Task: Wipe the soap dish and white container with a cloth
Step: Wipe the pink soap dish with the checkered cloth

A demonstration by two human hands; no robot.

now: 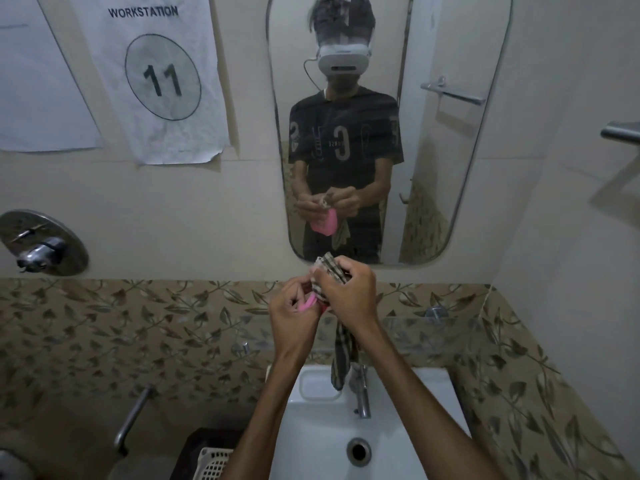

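Note:
My left hand (pixel 294 315) holds a pink soap dish (pixel 307 304) up above the sink; only a pink edge shows between the fingers. My right hand (pixel 349 292) grips a brown-and-white checked cloth (pixel 343 355) and presses its bunched top against the dish. The cloth's tail hangs down between my wrists toward the tap. The mirror (pixel 391 133) reflects both hands with the pink dish and cloth. No white container is visible.
A white sink (pixel 318 427) lies below, with a chrome tap (pixel 362 393) and a drain (pixel 359 451). A glass shelf (pixel 433 327) runs along the tiled wall at right. A white basket (pixel 214 462) sits lower left beside a metal pipe (pixel 133 417).

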